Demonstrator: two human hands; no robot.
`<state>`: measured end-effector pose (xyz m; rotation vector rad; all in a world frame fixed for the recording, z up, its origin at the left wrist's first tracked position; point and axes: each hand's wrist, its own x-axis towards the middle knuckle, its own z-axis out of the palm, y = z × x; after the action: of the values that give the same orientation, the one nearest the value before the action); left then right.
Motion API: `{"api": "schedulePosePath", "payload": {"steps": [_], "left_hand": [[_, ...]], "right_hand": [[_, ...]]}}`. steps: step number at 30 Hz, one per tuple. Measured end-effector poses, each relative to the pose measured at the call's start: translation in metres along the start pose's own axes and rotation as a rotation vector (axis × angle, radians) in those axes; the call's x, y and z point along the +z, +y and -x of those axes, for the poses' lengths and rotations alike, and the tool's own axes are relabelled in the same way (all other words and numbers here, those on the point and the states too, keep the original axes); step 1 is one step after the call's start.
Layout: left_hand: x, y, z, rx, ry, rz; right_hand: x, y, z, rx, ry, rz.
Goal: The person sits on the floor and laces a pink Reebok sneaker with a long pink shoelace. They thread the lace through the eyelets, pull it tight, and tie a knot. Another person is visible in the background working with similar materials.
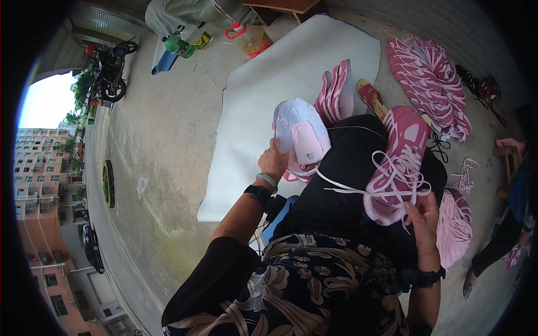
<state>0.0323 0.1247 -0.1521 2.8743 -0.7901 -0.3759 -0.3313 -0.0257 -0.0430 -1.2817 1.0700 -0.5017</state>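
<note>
My left hand [273,162] is closed on the near left edge of a pink shoe upper [284,120]. Its pale lining faces up, and a light pink tongue lies inside. Across my right thigh rests another pink upper [404,131], with loose pale laces [395,175] threaded through its eyelets. At that upper's collar, the fingers of my right hand [423,215] are pinched together, close to a lace; whether they grip the lace or the edge, I cannot tell. One lace end stretches left over my lap toward the first upper.
A white sheet [252,129] covers the ground ahead, with stacked pink pieces [336,92] on it. Bundled uppers [428,84] and a pale lace hank [453,232] lie right, near a sandal [371,96]. Bottles [249,40] stand at the back. Another person's leg [496,246] shows far right.
</note>
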Motion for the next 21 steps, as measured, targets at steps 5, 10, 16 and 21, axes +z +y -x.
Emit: {"api": "schedulePosePath", "payload": {"steps": [5,10,16,21], "left_hand": [[0.017,-0.023,-0.033,0.092,0.035,0.301],[0.014,-0.022,-0.007,-0.238,-0.472,0.609],[-0.075,-0.025,-0.029,0.132,0.188,0.464],[-0.201,0.07,0.009,0.536,0.298,0.677]], "right_hand": [[0.003,0.0,0.0,-0.006,-0.033,-0.034],[0.007,0.0,0.003,-0.06,0.036,0.186],[0.012,0.008,-0.007,-0.273,0.149,0.33],[0.012,0.001,-0.026,-0.298,0.136,0.303]]}}
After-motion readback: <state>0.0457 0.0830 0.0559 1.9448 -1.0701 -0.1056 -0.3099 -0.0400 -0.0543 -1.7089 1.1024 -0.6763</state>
